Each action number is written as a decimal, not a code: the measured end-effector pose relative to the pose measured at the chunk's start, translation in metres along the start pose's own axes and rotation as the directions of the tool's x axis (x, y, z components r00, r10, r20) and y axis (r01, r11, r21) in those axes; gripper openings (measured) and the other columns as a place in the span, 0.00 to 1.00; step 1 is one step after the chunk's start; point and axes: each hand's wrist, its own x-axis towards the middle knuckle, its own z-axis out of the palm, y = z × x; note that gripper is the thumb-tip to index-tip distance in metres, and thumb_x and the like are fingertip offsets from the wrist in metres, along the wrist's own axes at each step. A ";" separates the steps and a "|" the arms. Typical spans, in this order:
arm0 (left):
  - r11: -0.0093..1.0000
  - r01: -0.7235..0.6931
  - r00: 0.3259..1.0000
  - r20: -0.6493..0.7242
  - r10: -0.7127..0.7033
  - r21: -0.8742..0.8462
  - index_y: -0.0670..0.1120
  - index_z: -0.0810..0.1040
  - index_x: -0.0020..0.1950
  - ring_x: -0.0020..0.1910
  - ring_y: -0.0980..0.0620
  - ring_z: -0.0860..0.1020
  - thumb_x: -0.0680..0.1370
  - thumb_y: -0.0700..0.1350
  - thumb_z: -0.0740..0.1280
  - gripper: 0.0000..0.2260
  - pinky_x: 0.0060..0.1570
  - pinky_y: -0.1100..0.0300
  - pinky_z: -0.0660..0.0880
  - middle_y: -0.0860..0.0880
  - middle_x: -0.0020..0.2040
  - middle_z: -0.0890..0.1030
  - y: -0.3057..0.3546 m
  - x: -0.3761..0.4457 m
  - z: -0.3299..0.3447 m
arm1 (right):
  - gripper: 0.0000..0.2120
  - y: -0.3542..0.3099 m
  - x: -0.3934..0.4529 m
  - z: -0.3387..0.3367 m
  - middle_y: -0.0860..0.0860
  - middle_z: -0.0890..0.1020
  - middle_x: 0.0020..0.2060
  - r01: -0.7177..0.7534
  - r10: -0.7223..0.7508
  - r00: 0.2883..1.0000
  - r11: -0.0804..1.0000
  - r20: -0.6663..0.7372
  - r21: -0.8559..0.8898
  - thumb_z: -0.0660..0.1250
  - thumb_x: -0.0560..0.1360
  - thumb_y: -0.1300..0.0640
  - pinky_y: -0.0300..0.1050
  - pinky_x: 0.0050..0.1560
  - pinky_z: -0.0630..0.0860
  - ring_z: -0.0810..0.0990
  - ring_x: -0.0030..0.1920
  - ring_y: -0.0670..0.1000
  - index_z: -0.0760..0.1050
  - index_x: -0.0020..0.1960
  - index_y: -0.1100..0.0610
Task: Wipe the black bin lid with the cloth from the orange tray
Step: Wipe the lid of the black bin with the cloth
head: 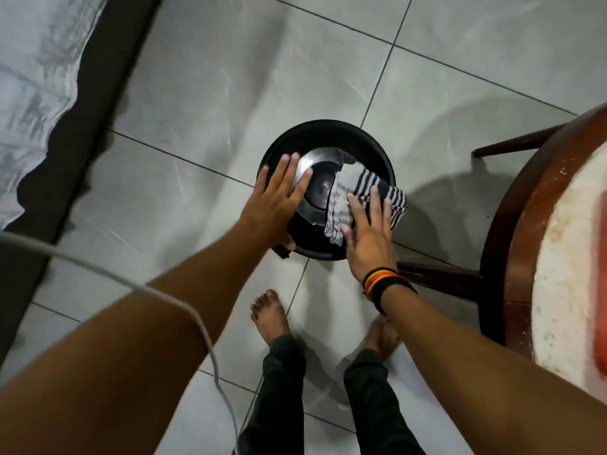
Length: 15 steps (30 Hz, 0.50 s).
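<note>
Left of the black bin lid (320,178) run a bed's dark edge (75,133) and a white cable (184,310), both clear of the work. The left hand (279,195) lies flat and spread on the lid's left side, holding nothing, probably to steady the bin, while the right hand (369,231) presses the striped cloth (361,198) flat against the lid's right side, its grip splayed over the fabric as if to wipe. Right of the lid stands a round wooden bench (512,244) whose rail runs close behind the right wrist and could crowd wider strokes, and the orange tray (601,284) shows at the bench's far right edge.
</note>
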 end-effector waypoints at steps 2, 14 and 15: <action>0.991 -0.084 0.996 -0.019 0.087 0.107 0.41 0.42 0.85 0.84 0.36 0.41 0.56 0.69 0.81 0.72 0.81 0.36 0.46 0.36 0.84 0.42 -0.010 0.014 -0.006 | 0.27 0.008 0.005 -0.004 0.50 0.45 0.83 0.041 -0.041 0.999 0.999 0.013 -0.006 0.59 0.83 0.56 0.68 0.77 0.57 0.40 0.81 0.58 0.57 0.79 0.44; 0.987 0.103 0.994 0.038 -0.099 -0.126 0.45 0.34 0.84 0.83 0.40 0.35 0.66 0.70 0.75 0.66 0.81 0.37 0.41 0.40 0.83 0.34 0.033 0.010 0.010 | 0.29 0.007 0.077 -0.049 0.49 0.47 0.83 0.097 -0.096 0.984 0.995 0.148 -0.002 0.63 0.81 0.59 0.63 0.79 0.50 0.40 0.82 0.57 0.60 0.79 0.43; 0.990 0.078 0.996 0.053 -0.072 -0.121 0.45 0.34 0.84 0.83 0.41 0.35 0.68 0.68 0.75 0.64 0.81 0.38 0.41 0.40 0.84 0.34 0.028 0.012 0.007 | 0.29 0.005 0.077 -0.047 0.48 0.47 0.83 0.087 -0.086 0.986 0.996 0.141 -0.004 0.63 0.82 0.59 0.63 0.79 0.50 0.40 0.82 0.57 0.59 0.79 0.43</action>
